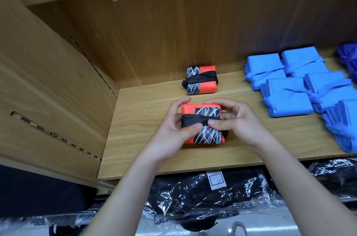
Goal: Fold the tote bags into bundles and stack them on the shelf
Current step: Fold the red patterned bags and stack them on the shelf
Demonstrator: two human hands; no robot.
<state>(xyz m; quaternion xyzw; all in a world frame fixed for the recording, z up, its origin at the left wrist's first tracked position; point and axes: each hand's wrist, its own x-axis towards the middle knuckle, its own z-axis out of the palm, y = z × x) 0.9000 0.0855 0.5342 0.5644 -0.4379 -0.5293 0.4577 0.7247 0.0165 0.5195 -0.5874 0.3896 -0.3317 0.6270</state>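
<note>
Head view | orange-and-black bundle lies flat on shelf, toward front edge, black strap running left-right | left hand and right hand grip its sides, thumbs pressing on top.

Both bare forearms enter from the lower edge and converge forward. The left hand curls its fingers over the far left corner of the folded bundle, thumb flat on its top. The right hand mirrors it (fingers curled over the far edge), thumb tip just beside the left thumb.
</note>
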